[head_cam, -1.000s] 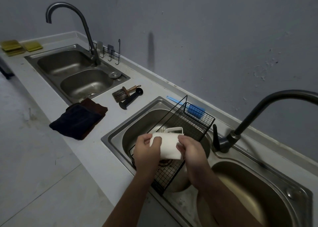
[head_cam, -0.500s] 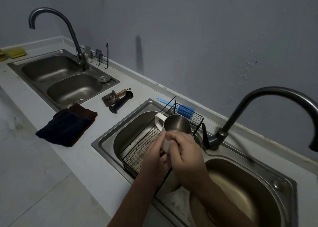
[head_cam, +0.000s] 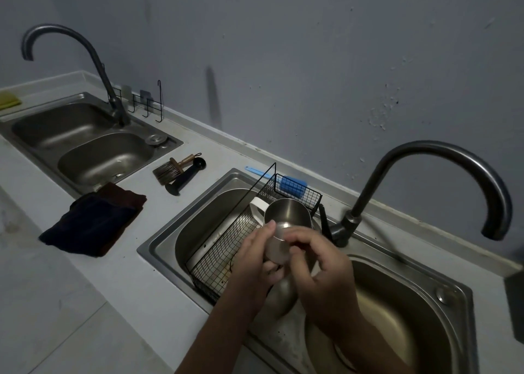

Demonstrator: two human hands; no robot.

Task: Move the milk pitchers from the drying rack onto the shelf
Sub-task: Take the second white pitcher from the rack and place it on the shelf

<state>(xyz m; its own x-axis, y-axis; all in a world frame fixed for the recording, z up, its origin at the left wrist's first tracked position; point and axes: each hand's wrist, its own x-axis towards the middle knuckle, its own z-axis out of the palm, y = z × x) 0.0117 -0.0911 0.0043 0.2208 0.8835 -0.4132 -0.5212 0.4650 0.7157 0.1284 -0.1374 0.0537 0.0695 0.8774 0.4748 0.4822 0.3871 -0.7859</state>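
Observation:
A white milk pitcher (head_cam: 283, 220) with a steel inside and a white handle is held upright above the black wire drying rack (head_cam: 224, 249), which sits in the near sink's left basin. My left hand (head_cam: 255, 260) grips the pitcher's left side and underside. My right hand (head_cam: 314, 263) wraps its right side. Both hands hide most of the pitcher's body. No shelf is in view.
A tall dark faucet (head_cam: 431, 180) arches at the right behind the sink. A blue brush (head_cam: 292, 186) lies at the rack's back. A dark cloth (head_cam: 93, 220), a brush and a black tamper (head_cam: 184, 175) lie on the counter. A second sink (head_cam: 85, 144) is far left.
The pitcher was lying on its side in both hands a second ago; it has since been turned upright with its mouth showing. The view has shifted slightly right.

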